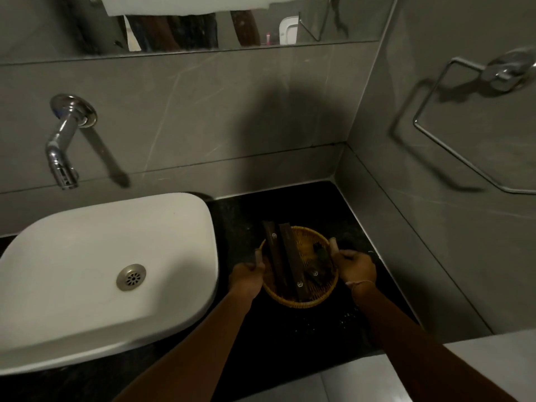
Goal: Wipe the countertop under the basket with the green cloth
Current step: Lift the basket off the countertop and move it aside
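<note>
Basket (301, 297): round, woven, on the dark tabletop (333, 207) in the corner right of the sink; whether it rests or is lifted cannot be told.
Contents: two long dark boxes (291, 262) leaning over the far rim, plus small dark items, blurred.
Left hand (246, 275): grip closed on the basket's left rim.
Right hand (356, 268): grip closed on the right rim; thin band at the wrist.
Sink (101, 285): white basin just beside the basket's left.
Tap (62, 146): chrome, wall-mounted above the sink.
Towel ring (452, 123): on the right wall.
</note>
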